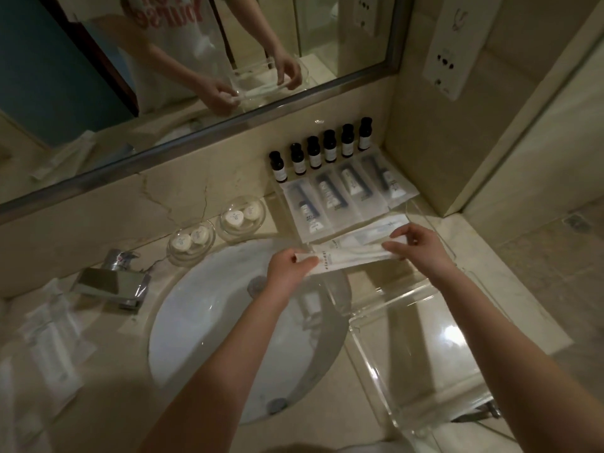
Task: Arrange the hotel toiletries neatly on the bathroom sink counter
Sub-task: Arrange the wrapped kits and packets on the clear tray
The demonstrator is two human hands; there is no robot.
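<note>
A long white sachet [349,258] is stretched between my hands above the far end of a clear acrylic tray [421,341]. My left hand [287,268] pinches its left end and my right hand [415,245] pinches its right end. Another white sachet [369,232] lies just behind it. Several toothbrush kits in clear wrappers [346,197] lie side by side in the back right corner. Behind them stands a row of small dark bottles [322,150] against the wall. Two glass dishes [242,219] [191,241] each hold round wrapped soaps.
The white basin [209,308] lies below my left arm, with a chrome tap [112,279] on its left. More white packets [49,335] lie on the counter at the far left. A mirror [163,60] runs along the back wall. A side wall closes the right corner.
</note>
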